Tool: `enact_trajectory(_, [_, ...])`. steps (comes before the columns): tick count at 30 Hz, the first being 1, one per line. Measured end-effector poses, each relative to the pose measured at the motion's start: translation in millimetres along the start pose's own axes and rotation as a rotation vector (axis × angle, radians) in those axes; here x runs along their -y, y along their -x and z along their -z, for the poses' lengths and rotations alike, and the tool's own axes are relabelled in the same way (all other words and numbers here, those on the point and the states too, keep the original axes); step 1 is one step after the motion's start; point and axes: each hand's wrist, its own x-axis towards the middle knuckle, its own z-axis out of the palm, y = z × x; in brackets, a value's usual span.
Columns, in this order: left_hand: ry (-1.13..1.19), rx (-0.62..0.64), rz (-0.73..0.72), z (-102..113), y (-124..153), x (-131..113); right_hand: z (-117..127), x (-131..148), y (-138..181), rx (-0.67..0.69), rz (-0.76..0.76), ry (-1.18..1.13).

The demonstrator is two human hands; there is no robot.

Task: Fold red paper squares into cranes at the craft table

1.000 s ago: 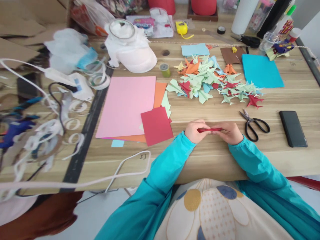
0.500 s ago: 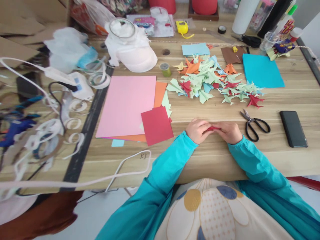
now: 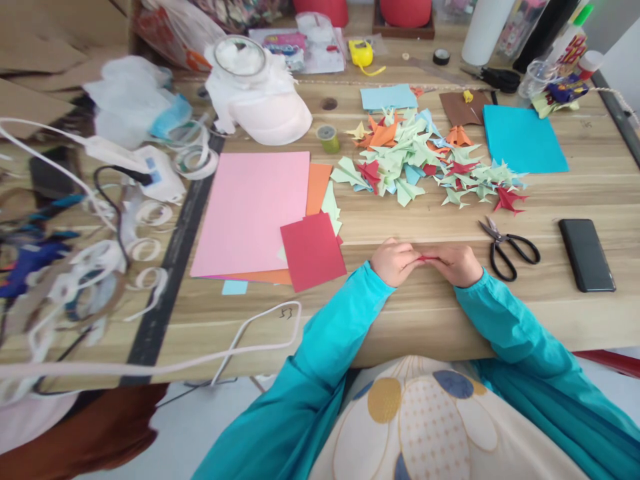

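Between my two hands, just above the front of the table, is a small folded piece of red paper point(image 3: 427, 258). My left hand point(image 3: 396, 263) pinches its left end, and my right hand point(image 3: 457, 264) pinches its right end. Fingers cover most of the paper, so its folded form is hard to make out. Left of my hands, a flat red sheet point(image 3: 314, 252) overlaps a large pink sheet point(image 3: 255, 210). Beyond my hands lies a heap of folded paper shapes point(image 3: 407, 157), mostly pale green with some red, orange and blue.
Black-handled scissors point(image 3: 509, 247) and a phone point(image 3: 587, 255) lie to the right. A blue sheet stack point(image 3: 525, 140) is behind them. Tape rolls, cables and a glue gun point(image 3: 33, 263) crowd the left. A white cable point(image 3: 240, 348) crosses the front left edge.
Less of the red paper shows between my fingers than before. Both hands keep nearly the same place; the whole view has shifted very slightly.
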Motion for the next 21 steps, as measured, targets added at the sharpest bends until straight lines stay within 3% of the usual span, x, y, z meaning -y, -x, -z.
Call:
enact_trajectory(13, [0.045,-0.022,-0.028,0.3,-0.9,-2.4,1.6,1.3,-1.3,-0.012,-0.013,-0.068])
enact_trajectory(21, [0.264,-0.179,0.039,5.2,-4.5,-9.6,8.8,-0.2,-4.7,-0.013,-0.342,-0.657])
